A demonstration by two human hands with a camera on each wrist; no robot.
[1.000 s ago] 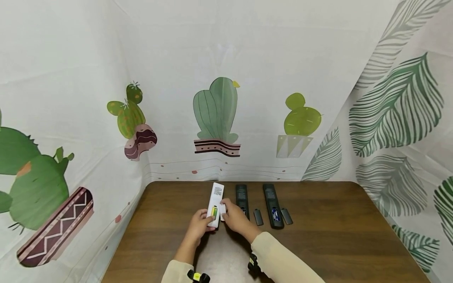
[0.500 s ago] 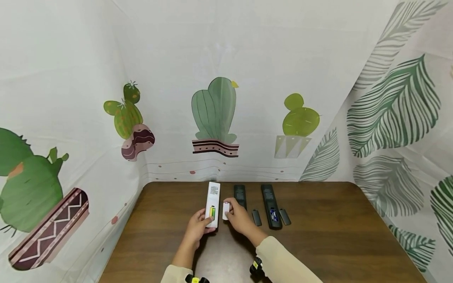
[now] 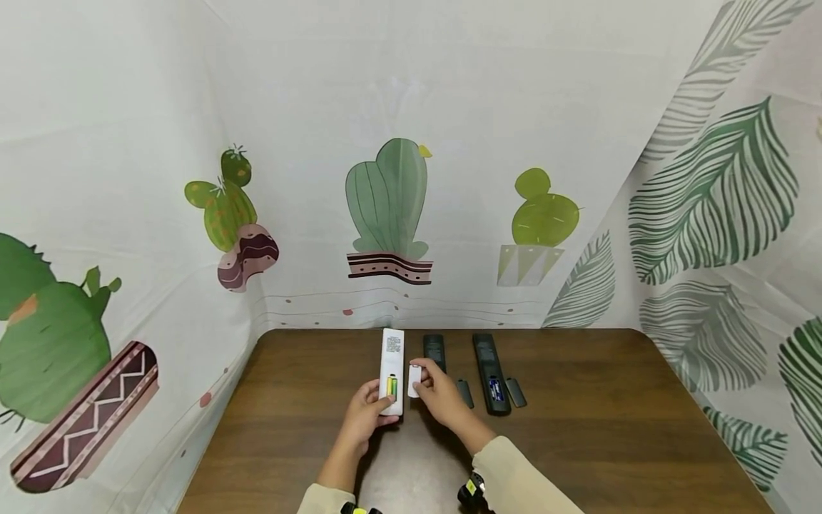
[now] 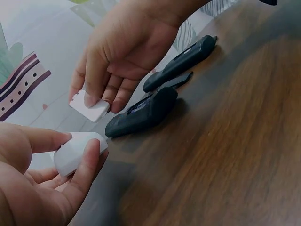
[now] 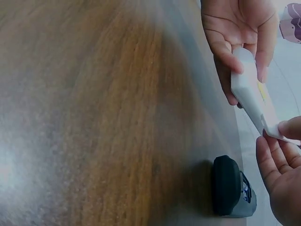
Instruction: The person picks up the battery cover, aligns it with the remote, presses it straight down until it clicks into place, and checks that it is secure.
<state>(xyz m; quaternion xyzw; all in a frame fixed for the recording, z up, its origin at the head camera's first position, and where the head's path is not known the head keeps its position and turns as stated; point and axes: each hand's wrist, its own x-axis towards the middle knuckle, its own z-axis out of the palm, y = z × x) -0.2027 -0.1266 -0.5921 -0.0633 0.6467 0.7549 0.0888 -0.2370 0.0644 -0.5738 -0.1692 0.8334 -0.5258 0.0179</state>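
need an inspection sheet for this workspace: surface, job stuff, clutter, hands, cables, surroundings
Surface: brown wood-grain table
Job's things: white remote, compartment open, at least one yellow-green battery inside; white cover off, apart from it
Clutter: middle dark remote, partly hidden in head view; rightmost dark remote, open, blue battery showing; a dark cover beside it, another dark cover nearer the middle one
Hands: left hand grips white remote; right hand pinches white cover
Cables: nothing seen
Surroundings: white cloth printed with cacti and leaves
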